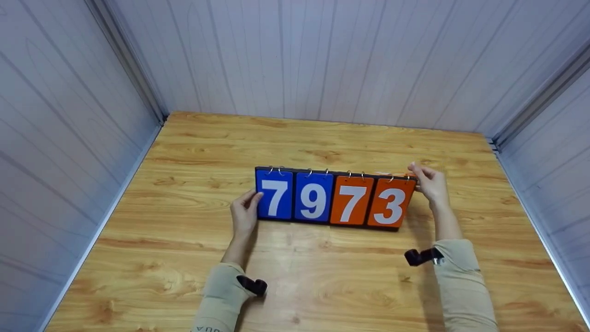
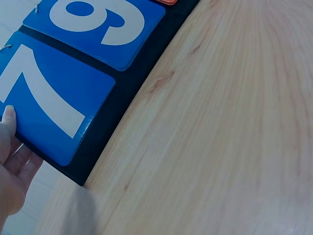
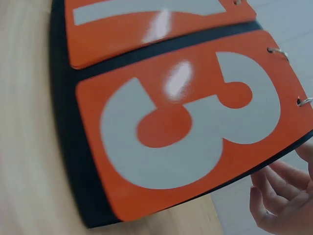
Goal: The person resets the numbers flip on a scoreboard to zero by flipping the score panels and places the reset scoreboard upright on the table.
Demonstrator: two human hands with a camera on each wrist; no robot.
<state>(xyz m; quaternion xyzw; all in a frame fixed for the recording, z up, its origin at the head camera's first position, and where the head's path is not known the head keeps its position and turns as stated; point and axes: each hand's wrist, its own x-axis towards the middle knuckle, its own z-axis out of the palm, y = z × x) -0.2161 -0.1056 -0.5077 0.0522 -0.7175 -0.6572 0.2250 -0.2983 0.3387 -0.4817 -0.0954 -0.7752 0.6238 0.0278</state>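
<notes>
A flip scoreboard (image 1: pixel 312 197) with a black backing stands on its lower edge, showing 7 and 9 on blue cards and 7 and 3 on orange cards. My left hand (image 1: pixel 243 216) pinches its left edge; the left wrist view has the thumb (image 2: pixel 9 117) on the blue 7 card (image 2: pixel 58 100) and the other fingers behind the backing. At the upper right corner, my right hand (image 1: pixel 432 186) holds the board beside the orange 3 card (image 3: pixel 190 122). Its fingers (image 3: pixel 274 193) curl behind the side edge in the right wrist view, where the thumb is mostly out of frame.
The scoreboard is on a wood-grain tabletop (image 1: pixel 295 276). Pale panelled walls (image 1: pixel 299 60) rise behind it and on both sides. Metal rings (image 3: pixel 279 51) join the cards to the board's top edge. Dark wrist cameras (image 1: pixel 253 286) are strapped over beige sleeves (image 1: pixel 463 286).
</notes>
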